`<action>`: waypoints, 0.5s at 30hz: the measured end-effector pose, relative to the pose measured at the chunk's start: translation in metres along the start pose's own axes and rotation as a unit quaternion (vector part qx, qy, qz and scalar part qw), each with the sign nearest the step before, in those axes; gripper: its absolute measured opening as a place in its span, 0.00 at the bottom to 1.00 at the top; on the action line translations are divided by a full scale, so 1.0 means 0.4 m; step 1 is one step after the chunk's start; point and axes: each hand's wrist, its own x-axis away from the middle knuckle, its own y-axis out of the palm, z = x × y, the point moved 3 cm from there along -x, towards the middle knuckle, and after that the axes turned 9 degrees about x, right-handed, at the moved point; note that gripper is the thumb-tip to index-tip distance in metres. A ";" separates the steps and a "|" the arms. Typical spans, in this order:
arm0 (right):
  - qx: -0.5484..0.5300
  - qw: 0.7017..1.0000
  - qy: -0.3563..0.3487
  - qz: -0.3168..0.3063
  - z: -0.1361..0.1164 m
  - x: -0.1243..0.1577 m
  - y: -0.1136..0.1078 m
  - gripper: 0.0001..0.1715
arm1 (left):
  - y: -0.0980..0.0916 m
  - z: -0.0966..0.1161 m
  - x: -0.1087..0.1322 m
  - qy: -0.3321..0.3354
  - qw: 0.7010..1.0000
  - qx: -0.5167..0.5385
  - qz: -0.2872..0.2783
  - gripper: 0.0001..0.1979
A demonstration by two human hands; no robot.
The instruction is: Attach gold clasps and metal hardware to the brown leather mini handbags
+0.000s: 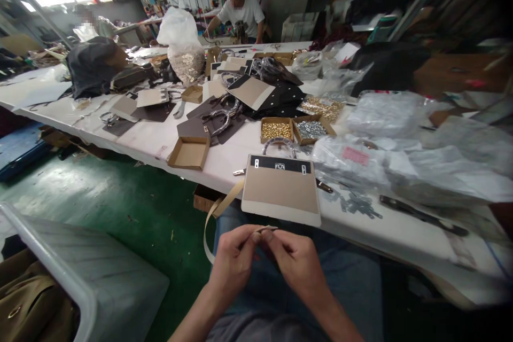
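My left hand [236, 254] and my right hand [292, 256] meet above my lap, fingertips pinched together on a small pale flat piece [266, 228]. The fingers cover most of it, so its kind cannot be made out. Just beyond them, a beige bag panel [280, 187] with a dark top band and a wrapped handle [279, 141] lies at the table's edge, jutting over it. A tan strip [219, 207] loops down from the panel's left side and passes behind my left hand; I cannot tell whether it joins the pinched piece.
Small boxes of gold fittings [276, 130] and silver fittings [310, 129] stand behind the panel. Loose metal plates [356, 204] and a dark-handled tool [420, 215] lie right. An empty cardboard tray [189, 153] sits left. A grey bin [120, 283] stands on the floor. People sit across the table.
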 end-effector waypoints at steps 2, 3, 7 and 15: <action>0.095 0.991 -0.030 0.092 -0.010 -0.010 -0.051 0.25 | -0.018 0.007 -0.018 -0.038 0.999 -0.033 0.002 0.23; 0.125 0.982 -0.039 0.133 -0.016 -0.016 -0.077 0.21 | -0.026 0.014 -0.028 -0.042 0.997 -0.065 -0.001 0.24; 0.165 0.972 -0.074 0.148 -0.035 -0.054 -0.135 0.26 | -0.042 0.057 -0.076 0.003 0.980 -0.197 -0.030 0.24; 0.137 0.985 -0.075 0.080 -0.073 -0.116 -0.138 0.10 | -0.048 0.093 -0.141 0.059 0.942 -0.326 -0.060 0.17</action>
